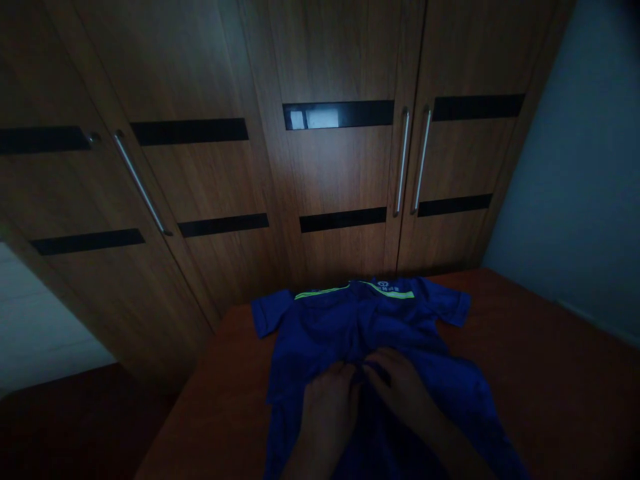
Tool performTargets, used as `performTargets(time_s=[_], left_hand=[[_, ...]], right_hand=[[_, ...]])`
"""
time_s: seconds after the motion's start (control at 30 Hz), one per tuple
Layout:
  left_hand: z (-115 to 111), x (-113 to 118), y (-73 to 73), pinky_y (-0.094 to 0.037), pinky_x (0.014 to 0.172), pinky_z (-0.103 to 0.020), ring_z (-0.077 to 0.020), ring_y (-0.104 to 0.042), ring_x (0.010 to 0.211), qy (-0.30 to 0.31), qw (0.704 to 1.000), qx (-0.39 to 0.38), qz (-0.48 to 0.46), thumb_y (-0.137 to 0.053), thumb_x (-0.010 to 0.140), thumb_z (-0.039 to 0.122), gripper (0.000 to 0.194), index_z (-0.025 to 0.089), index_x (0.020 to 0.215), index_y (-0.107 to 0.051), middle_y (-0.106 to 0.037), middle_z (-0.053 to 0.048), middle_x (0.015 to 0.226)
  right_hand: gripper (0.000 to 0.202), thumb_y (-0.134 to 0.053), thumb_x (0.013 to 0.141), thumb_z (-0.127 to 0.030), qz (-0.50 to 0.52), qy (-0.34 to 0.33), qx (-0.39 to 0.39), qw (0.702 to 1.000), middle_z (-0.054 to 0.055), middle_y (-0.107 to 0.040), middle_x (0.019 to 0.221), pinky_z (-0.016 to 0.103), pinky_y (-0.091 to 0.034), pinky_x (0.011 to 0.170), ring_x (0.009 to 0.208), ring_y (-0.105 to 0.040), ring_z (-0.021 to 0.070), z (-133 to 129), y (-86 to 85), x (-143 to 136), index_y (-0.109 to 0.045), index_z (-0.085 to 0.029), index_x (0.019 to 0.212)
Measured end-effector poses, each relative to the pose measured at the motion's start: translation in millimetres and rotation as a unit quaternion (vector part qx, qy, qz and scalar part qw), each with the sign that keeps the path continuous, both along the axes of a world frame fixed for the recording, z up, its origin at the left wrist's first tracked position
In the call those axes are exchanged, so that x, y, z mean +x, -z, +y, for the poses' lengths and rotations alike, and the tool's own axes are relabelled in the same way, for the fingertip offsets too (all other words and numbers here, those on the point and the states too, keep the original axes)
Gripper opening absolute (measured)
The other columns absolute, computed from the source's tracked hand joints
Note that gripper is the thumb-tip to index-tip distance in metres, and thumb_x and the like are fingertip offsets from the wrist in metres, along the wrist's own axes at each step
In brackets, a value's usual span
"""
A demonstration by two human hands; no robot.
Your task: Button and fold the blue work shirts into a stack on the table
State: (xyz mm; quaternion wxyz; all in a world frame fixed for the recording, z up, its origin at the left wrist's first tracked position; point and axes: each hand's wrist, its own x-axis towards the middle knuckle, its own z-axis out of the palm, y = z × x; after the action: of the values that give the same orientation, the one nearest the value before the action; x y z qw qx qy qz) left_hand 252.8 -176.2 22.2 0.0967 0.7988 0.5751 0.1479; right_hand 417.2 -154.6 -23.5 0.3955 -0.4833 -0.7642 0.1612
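A blue short-sleeved shirt (320, 333) lies spread out on a reddish-brown surface, its sleeves out to both sides. Yellow-green reflective strips cross its chest, and a small white print sits above the right-hand strip. My left hand (330, 393) is closed on the cloth at the middle of the shirt's front. Close beside it, my right hand (395, 380) pinches the same stretch of cloth, the fingertips of both hands nearly meeting. The dim light hides what exactly lies between the fingers. Below the hands, more blue cloth runs toward me between my forearms.
A wooden wardrobe (330, 167) with black inlaid strips and long metal handles stands right behind the tabletop (225, 393). A pale wall (580, 187) rises at the right. At the lower left, beyond the table's edge, the floor (75, 420) is dark.
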Motion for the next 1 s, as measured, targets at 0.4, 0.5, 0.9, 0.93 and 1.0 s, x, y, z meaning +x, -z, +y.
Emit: performTargets(time_s=[0.4, 0.5, 0.9, 0.93, 1.0], left_hand=[[-2, -3, 2.9, -0.043, 0.072, -0.022, -0.0147, -0.06, 0.081, 0.015, 0.989, 0.0, -0.149, -0.04, 0.082, 0.005, 0.035, 0.024, 0.088, -0.069, -0.062, -0.002, 0.084], [-3, -3, 4.0, -0.044, 0.073, -0.023, -0.0153, -0.06, 0.082, 0.034, 0.985, -0.004, -0.168, -0.039, 0.083, 0.006, 0.037, 0.026, 0.093, -0.07, -0.062, -0.002, 0.084], [7, -25, -5.9, -0.047, 0.077, -0.028, -0.0181, -0.063, 0.084, -0.043, 0.954, 0.089, -0.282, -0.048, 0.079, 0.016, 0.025, 0.021, 0.09, -0.069, -0.068, -0.002, 0.086], [9, -33, -9.4, -0.047, 0.076, -0.028, -0.0184, -0.062, 0.082, -0.075, 0.945, 0.111, -0.297, -0.048, 0.078, 0.018, 0.022, 0.02, 0.086, -0.069, -0.068, -0.002, 0.084], [14, -49, -14.9, -0.048, 0.073, -0.029, -0.0192, -0.062, 0.079, -0.138, 0.93, 0.139, -0.311, -0.05, 0.077, 0.021, 0.018, 0.02, 0.08, -0.068, -0.067, -0.002, 0.081]], right_hand=[[0.017, -0.054, 0.077, -0.017, 0.035, -0.009, -0.046, 0.998, 0.004, -0.069, 0.087, 0.032, -0.049, 0.079, 0.084, -0.064, 0.0192, -5, -2.8, -5, -0.067, -0.02, 0.088], [0.023, -0.051, 0.08, -0.018, 0.035, 0.012, -0.041, 0.998, 0.006, -0.071, 0.096, 0.034, -0.049, 0.084, 0.09, -0.065, 0.0203, -4, 3.7, -4, -0.068, -0.02, 0.095], [0.021, -0.054, 0.073, -0.029, 0.202, 0.123, -0.064, 0.969, 0.003, -0.073, 0.086, 0.032, -0.051, 0.077, 0.083, -0.067, 0.0222, 1, -14.1, 27, -0.07, -0.021, 0.084], [0.021, -0.056, 0.072, -0.032, 0.247, 0.169, -0.075, 0.951, 0.002, -0.072, 0.082, 0.031, -0.051, 0.071, 0.077, -0.066, 0.0219, 3, -15.1, 38, -0.07, -0.02, 0.083], [0.025, -0.06, 0.068, -0.036, 0.323, 0.239, -0.107, 0.909, 0.001, -0.069, 0.072, 0.027, -0.048, 0.056, 0.062, -0.063, 0.0194, 6, -15.7, 57, -0.068, -0.018, 0.084]])
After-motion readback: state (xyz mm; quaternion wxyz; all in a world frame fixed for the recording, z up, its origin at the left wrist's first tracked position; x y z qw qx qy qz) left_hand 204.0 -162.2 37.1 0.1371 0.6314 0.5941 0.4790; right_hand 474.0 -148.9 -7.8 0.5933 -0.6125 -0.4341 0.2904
